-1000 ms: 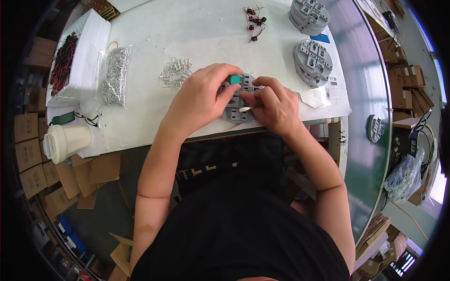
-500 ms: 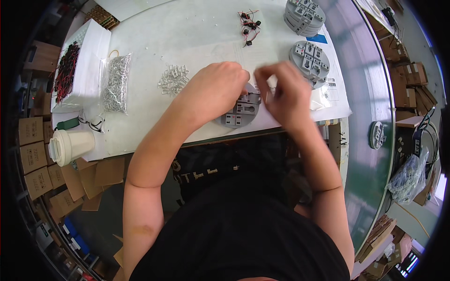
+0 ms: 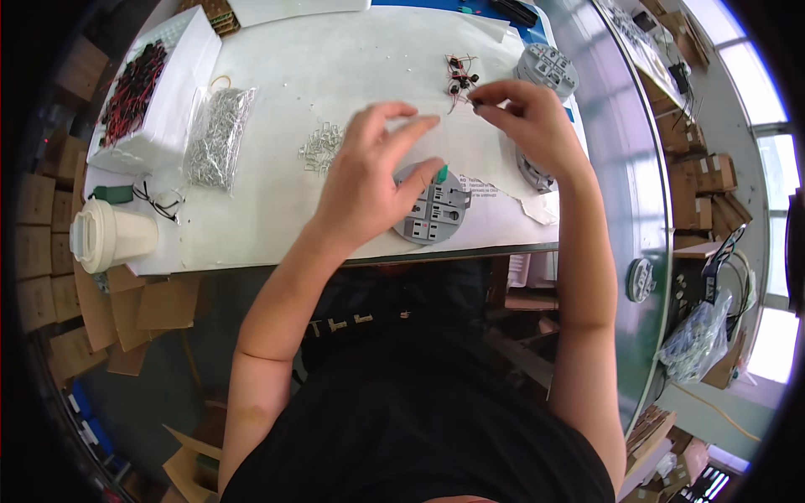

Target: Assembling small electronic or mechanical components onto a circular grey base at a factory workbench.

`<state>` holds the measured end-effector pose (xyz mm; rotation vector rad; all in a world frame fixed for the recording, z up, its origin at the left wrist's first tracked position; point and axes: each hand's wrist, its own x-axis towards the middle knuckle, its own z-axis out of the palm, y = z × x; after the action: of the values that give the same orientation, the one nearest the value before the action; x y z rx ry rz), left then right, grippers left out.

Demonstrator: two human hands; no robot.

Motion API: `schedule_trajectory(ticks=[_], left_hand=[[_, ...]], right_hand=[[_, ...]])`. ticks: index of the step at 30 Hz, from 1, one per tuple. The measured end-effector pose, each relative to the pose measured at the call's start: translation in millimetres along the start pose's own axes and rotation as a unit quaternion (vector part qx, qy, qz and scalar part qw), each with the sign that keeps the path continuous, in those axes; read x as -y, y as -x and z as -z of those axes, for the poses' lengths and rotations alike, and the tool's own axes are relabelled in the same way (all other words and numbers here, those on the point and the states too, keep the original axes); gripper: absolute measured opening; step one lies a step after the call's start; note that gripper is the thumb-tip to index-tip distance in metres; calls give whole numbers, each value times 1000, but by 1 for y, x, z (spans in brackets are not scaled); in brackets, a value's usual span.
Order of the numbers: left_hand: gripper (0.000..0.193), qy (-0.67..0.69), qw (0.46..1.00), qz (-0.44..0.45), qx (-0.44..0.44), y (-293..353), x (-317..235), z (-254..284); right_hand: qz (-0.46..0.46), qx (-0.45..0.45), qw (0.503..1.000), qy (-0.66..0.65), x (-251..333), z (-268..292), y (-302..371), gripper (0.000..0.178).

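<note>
My left hand (image 3: 369,176) is open, fingers spread, over the left part of a round grey plastic base (image 3: 434,230). The base lies flat near the table's front edge, partly hidden by this hand. Beside the left thumb tip a small green piece (image 3: 441,174) shows against the base. My right hand (image 3: 537,126) is farther off to the right, with thumb and forefinger pinched on a small black part. Just left of those fingertips lies a small pile of black parts with thin red wires (image 3: 461,82).
Loose silvery metal pieces (image 3: 319,149) lie left of the base, near a clear bag of them (image 3: 220,138). A white foam box (image 3: 189,63) holds red and black wired parts. A cream lidded cup (image 3: 117,235) stands front left; stacked grey bases (image 3: 549,71) stand back right.
My right hand has moved from the base up to the wired parts and now pinches a black one. My left hand has opened and drawn back slightly. The whole view has shifted a little.
</note>
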<state>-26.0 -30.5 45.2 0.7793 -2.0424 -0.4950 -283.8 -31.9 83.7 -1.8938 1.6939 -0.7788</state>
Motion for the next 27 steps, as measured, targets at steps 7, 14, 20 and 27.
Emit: schedule_trajectory(ticks=[7,14,20,27], left_hand=[[29,295,946,101,88,-17,0,31],[14,328,915,194,131,-8,-12,35],[6,194,981,-24,7,-4,-12,27],[7,300,947,73,93,-3,-8,20]], right_hand=[[-89,37,952,-291,54,-11,57,20],[12,-49,971,-233,66,-38,70,22],[16,-116,966,-230,68,-50,75,22],[0,-120,972,-204,63,-51,93,20]])
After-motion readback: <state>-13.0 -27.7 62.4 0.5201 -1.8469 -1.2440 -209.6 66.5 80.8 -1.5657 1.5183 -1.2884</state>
